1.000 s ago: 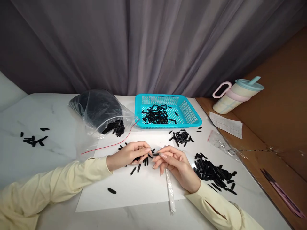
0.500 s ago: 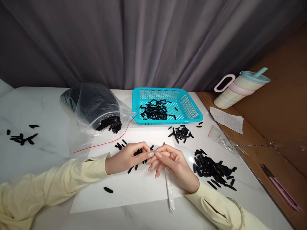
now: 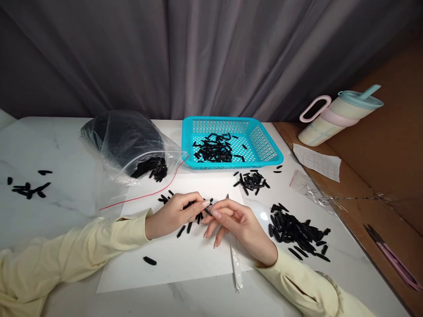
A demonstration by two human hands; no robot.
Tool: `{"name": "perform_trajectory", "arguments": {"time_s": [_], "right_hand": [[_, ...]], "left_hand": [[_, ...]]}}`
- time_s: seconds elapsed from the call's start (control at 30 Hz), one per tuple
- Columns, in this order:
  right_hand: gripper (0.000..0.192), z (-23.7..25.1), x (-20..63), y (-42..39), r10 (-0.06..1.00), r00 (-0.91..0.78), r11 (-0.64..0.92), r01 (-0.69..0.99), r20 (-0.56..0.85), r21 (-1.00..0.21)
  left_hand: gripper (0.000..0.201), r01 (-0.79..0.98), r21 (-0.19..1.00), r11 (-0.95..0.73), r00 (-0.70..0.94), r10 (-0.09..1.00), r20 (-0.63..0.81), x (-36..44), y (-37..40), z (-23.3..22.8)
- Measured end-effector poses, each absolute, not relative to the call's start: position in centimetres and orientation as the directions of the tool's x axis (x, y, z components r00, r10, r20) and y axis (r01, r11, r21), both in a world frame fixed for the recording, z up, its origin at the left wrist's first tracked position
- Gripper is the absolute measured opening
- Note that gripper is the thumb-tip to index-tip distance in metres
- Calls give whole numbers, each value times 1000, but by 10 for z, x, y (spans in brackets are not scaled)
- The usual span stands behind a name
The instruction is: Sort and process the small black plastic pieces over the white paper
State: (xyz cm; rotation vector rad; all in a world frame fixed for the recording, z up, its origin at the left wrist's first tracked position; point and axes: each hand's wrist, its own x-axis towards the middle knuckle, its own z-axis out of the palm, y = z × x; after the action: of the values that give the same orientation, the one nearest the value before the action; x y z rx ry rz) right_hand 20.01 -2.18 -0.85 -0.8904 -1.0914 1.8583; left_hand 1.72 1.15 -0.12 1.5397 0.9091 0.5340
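My left hand and my right hand meet over a white sheet of paper. Their fingertips pinch one small black piece between them. My right hand also holds a slim white tool that runs back along the wrist, its tip poking up past the fingers. Several loose black pieces lie under my left hand. One stray black piece lies on the paper below my left forearm.
A turquoise basket holds several black pieces. A clear bag of them lies to its left. Heaps lie at right, middle and far left. A lidded cup, a paper slip and a pink tool sit on the brown surface.
My fingertips closed together on the black piece and it now tilts downward to the right. The view has shifted slightly, so the table's objects sit a little higher in frame.
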Motion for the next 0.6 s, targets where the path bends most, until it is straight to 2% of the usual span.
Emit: {"name": "perform_trajectory", "arguments": {"time_s": [0.4,0.6], "right_hand": [[22,-10,198,-23,867,-465,-320,-242,-180,-916],[31,-10,199,-25,847,-504,-319,-227,-169,-920]], "left_hand": [[29,350,922,-165,550,833,-59,18,9,-2],[23,321,942,-98,510,856,-84,21,10,-1]]}}
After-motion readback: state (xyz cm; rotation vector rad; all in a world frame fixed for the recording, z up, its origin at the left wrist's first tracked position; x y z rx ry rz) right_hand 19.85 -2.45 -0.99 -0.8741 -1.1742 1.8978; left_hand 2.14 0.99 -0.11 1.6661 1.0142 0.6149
